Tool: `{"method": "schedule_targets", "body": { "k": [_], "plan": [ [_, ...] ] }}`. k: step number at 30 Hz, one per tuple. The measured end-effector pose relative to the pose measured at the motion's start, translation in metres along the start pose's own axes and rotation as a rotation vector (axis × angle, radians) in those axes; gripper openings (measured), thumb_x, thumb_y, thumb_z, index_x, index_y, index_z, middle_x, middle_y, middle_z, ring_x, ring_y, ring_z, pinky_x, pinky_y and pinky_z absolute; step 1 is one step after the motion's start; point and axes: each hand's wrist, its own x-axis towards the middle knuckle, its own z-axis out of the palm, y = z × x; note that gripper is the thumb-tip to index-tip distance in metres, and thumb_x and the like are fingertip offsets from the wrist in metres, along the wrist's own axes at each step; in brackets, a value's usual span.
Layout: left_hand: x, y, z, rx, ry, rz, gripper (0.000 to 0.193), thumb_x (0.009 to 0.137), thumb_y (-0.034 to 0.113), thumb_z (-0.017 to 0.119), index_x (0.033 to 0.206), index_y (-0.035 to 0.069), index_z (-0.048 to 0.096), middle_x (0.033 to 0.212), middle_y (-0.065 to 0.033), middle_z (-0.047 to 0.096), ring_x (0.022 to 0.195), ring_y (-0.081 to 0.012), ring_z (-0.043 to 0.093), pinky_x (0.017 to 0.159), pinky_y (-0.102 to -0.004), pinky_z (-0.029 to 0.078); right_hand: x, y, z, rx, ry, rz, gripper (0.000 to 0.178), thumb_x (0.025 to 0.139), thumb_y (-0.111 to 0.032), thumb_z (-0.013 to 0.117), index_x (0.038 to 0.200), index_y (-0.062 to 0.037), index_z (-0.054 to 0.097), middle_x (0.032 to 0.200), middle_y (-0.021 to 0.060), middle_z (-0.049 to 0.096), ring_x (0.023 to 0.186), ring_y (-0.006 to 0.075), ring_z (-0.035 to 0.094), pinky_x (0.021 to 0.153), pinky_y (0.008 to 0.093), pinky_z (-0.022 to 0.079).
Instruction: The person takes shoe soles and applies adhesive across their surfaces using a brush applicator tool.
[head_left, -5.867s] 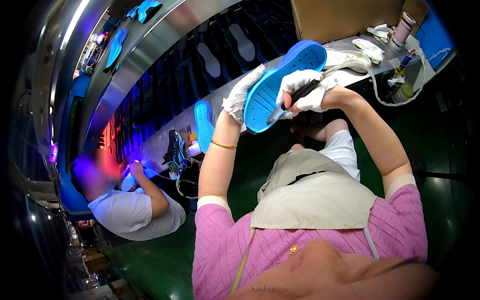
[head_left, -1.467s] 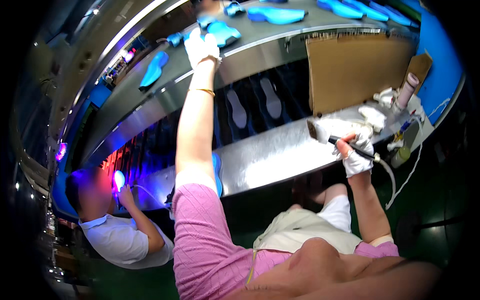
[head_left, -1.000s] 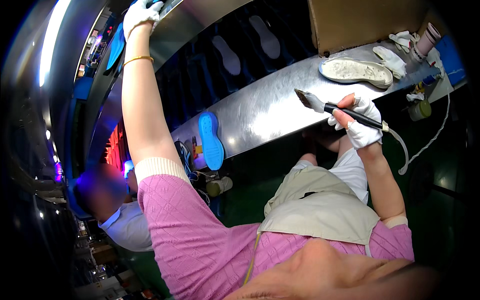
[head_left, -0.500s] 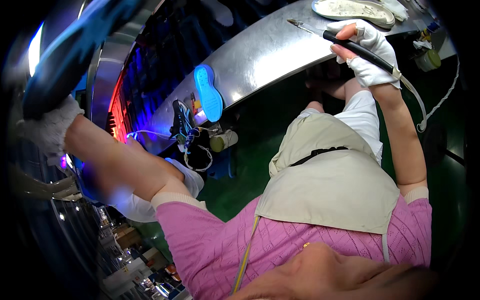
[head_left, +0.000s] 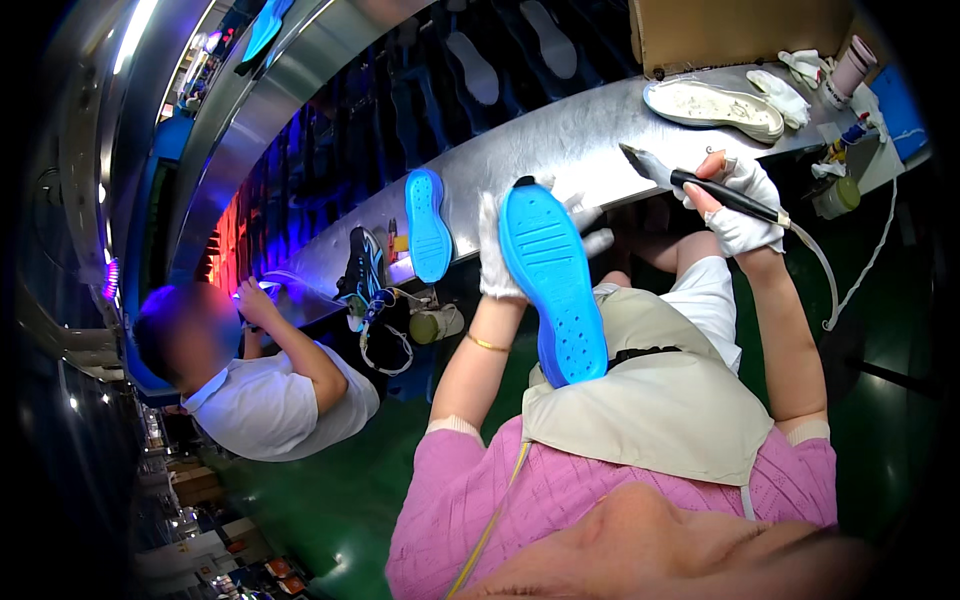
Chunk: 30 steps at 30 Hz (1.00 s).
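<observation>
My left hand [head_left: 496, 258], in a white glove, grips a shoe [head_left: 553, 280] turned with its bright blue sole toward me. A bit of black upper shows at the toe, and gloved fingers stick out past the far edge of the sole. My right hand [head_left: 748, 200], in a white glove with bare fingertips, is closed around a corded tool [head_left: 725, 196] with a black handle. Its flat metal blade [head_left: 645, 164] points left over the bench, apart from the shoe. A white cord [head_left: 826, 275] hangs from the handle's end.
A metal bench [head_left: 580, 150] edges a dark conveyor [head_left: 430, 90]. On it lie a blue sole [head_left: 429, 225], a dark shoe [head_left: 362, 268], a whitish shoe piece [head_left: 715, 110] and gloves [head_left: 780, 98]. A cardboard box [head_left: 740, 35] stands behind. A co-worker [head_left: 285, 395] sits at left.
My left hand has come from the far upper left to the middle, bringing the shoe with its sole now facing me. The tool in my right hand has shifted slightly downward. The co-worker is now uncovered.
</observation>
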Motion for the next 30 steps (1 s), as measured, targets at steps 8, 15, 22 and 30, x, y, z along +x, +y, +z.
{"method": "schedule_targets", "body": {
  "k": [8,15,22,30],
  "plan": [
    [-0.002,-0.006,-0.004,0.041,-0.058,0.013,0.091,0.077,0.079,0.035,0.138,0.011,0.036,0.135,-0.0219,0.042,0.124,-0.0453,0.04,0.102,-0.0636,0.031,0.011,-0.003,0.04,-0.222,-0.307,-0.121,0.015,0.081,-0.009,0.066,0.088,-0.0052,0.053,0.073,0.0025,0.057,0.066,0.0097,0.056,0.063,0.0235,0.046],
    [0.026,-0.044,0.016,0.036,-0.122,0.278,0.071,0.088,0.067,0.036,0.132,0.013,0.043,0.13,-0.0095,0.05,0.114,-0.0244,0.052,0.1,-0.0389,0.042,0.03,-0.002,0.062,-0.011,-0.128,-0.144,0.015,0.081,-0.005,0.066,0.09,-0.0043,0.054,0.083,0.0032,0.055,0.077,0.009,0.054,0.072,0.0245,0.047],
    [0.038,-0.054,0.009,0.157,0.011,0.377,0.07,0.09,0.066,0.032,0.132,0.011,0.042,0.128,-0.01,0.049,0.115,-0.0238,0.05,0.102,-0.0381,0.04,0.018,-0.007,0.07,-0.144,-0.201,-0.286,0.015,0.078,-0.001,0.064,0.09,-0.0044,0.056,0.078,0.0026,0.058,0.071,0.0091,0.058,0.066,0.0226,0.048],
    [0.034,-0.042,0.014,0.238,0.106,0.278,0.08,0.084,0.071,0.037,0.134,0.009,0.039,0.127,-0.0134,0.05,0.113,-0.029,0.051,0.101,-0.0421,0.041,0.008,-0.005,0.065,-0.297,-0.232,-0.482,0.018,0.072,0.0,0.065,0.087,-0.006,0.059,0.072,0.0065,0.058,0.065,0.0182,0.058,0.065,0.0275,0.048]
  ]
}}
